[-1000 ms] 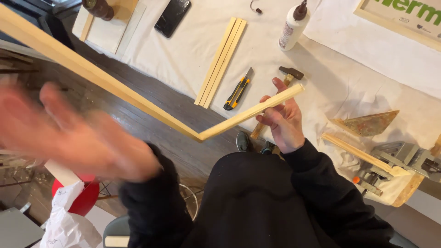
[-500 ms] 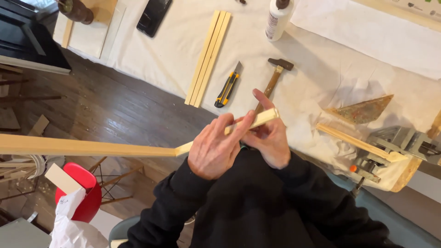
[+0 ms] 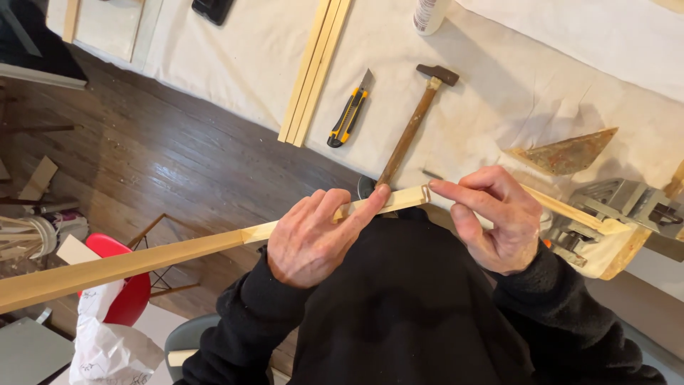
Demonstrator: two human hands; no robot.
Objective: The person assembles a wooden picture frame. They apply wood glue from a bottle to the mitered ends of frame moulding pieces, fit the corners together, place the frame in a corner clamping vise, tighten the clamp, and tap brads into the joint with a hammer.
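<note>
A long pale wooden strip (image 3: 142,260) runs from the lower left up to its mitred end near the middle of the head view. My left hand (image 3: 313,235) wraps over the strip close to that end, fingers laid along its top. My right hand (image 3: 495,217) sits just right of the strip's tip, with the index finger and thumb touching the end. Both arms wear black sleeves. The strip is held in the air in front of my chest, above the table edge.
On the white cloth-covered table (image 3: 235,64) lie a hammer (image 3: 413,121), a yellow utility knife (image 3: 349,114), two more wooden strips (image 3: 313,71), a glue bottle (image 3: 431,14), a rusty triangular plate (image 3: 566,153) and a metal clamp (image 3: 620,210). A red chair (image 3: 125,292) stands on the dark wooden floor.
The strip has swung down from a steep angle to nearly level. My left hand has come onto it, and both hands now meet at its end.
</note>
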